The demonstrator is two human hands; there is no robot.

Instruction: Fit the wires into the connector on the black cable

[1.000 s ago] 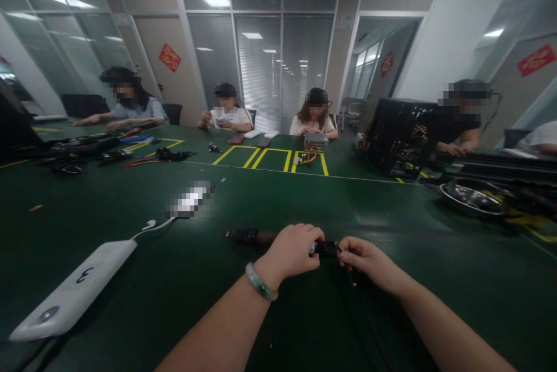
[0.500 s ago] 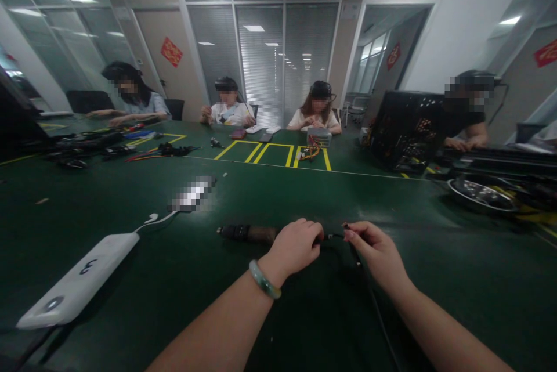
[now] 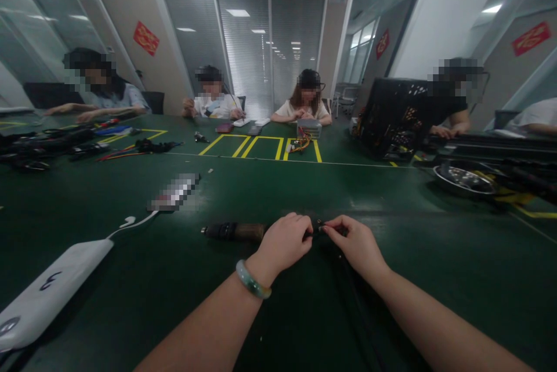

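Note:
A dark electric screwdriver (image 3: 243,231) lies across the green table, its metal tip pointing left and its grip brownish. My left hand (image 3: 285,247), with a jade-like bangle on the wrist, is closed around its right end. Just beside it, my right hand (image 3: 354,244) pinches the end of a black cable, where a small brass-coloured bit (image 3: 319,222) shows at the fingertips. From there the black cable (image 3: 354,296) trails down toward the table's near side. How the cable end meets the screwdriver is hidden by my fingers.
On the left lie a white power bank (image 3: 56,291) with a white cord and a blurred-out phone (image 3: 176,192). Dark cables (image 3: 35,145) are heaped at far left. A metal bowl (image 3: 463,179) and a black computer case (image 3: 387,119) stand right. Several people sit opposite.
My right hand has moved closer to my left hand, bringing the cable end near the screwdriver's right end. The whole view has shifted slightly.

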